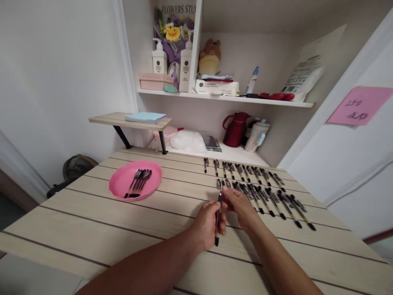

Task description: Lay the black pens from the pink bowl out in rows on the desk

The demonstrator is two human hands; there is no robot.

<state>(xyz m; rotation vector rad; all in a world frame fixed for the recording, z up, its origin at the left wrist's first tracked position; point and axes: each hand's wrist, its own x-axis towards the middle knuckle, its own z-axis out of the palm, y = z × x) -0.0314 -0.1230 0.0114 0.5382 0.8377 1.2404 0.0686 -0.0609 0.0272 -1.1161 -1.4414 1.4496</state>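
- The left hand (211, 224) has its fingers wrapped around a slim black pen (218, 215), held above the near part of the pale, wood-look slatted tabletop (123, 223).
- The right hand (241, 205) has its fingers drawn narrow at the pen's upper end; what they grip there is hidden, so I cannot tell.
- Two slanting rows of black pens with clear caps lie beyond and to the right: a far row (240, 172) near the back edge and a near row (266, 203), partly covered by the right hand.
- A shallow, round pink plate (116, 174) holds several more black pens (139, 182), well apart from the left hand, with a wide stretch of tabletop between.
- The tabletop's left edge slants toward the near left; both forearms are cut off at the bottom.
- A pink paper note (360, 105) on the right reads "250" above a handwritten line I cannot make out.
- A shelf sign (178, 9) shows "FLOWERS STU", its end cut off by the divider.
- Labels on two white pump bottles (159, 61) are too small to read.
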